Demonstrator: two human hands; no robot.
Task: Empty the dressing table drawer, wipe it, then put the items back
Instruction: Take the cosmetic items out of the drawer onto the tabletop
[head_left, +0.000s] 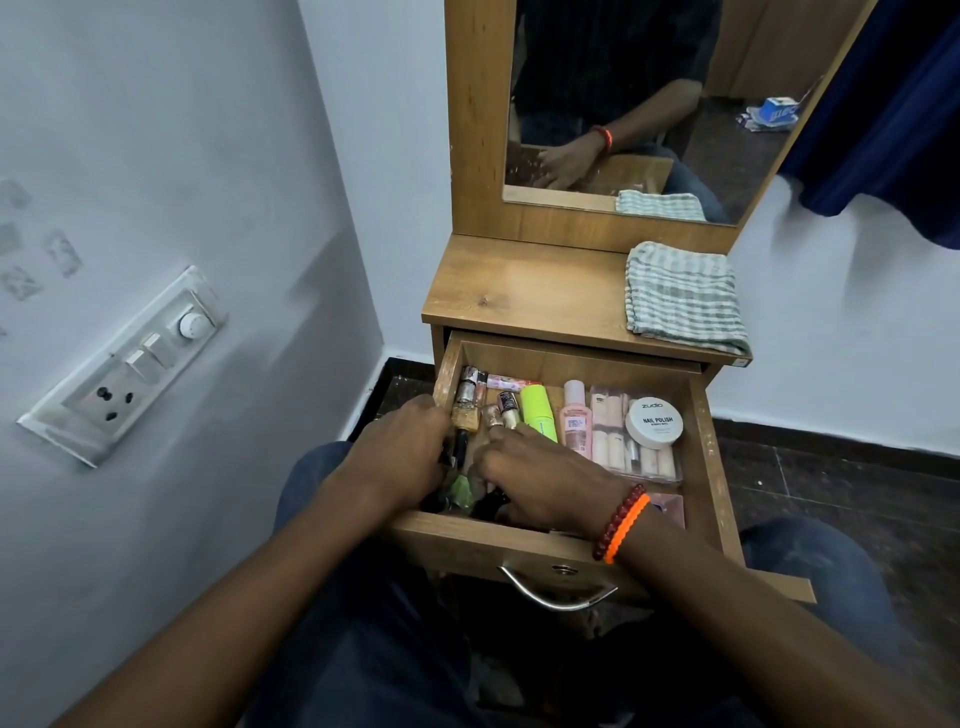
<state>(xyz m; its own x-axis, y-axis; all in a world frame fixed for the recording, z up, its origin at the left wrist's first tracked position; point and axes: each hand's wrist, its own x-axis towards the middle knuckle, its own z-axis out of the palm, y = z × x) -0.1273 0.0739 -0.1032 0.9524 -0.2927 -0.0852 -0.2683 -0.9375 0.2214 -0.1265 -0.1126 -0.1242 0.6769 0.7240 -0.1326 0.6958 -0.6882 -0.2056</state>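
Observation:
The wooden drawer (709, 452) of the dressing table is pulled out and full of cosmetics. Both hands reach into its left front corner. My left hand (400, 452) curls around several small nail polish bottles (465, 410) at the drawer's left wall. My right hand (540, 480), with red and orange bead bracelets at the wrist, rests fingers-down on more bottles beside it; what it grips is hidden. Further right lie a lime green tube (538, 413), a pink bottle (575, 423), a clear pack of pale tubes (613, 447) and a white nail polish remover jar (653, 422).
A folded green-striped cloth (683, 296) lies on the right of the tabletop (519, 291), below the mirror (623, 93). A wall with a switchboard (130, 364) stands close on the left. A blue curtain (893, 114) hangs at the right. The drawer handle (556, 590) faces my knees.

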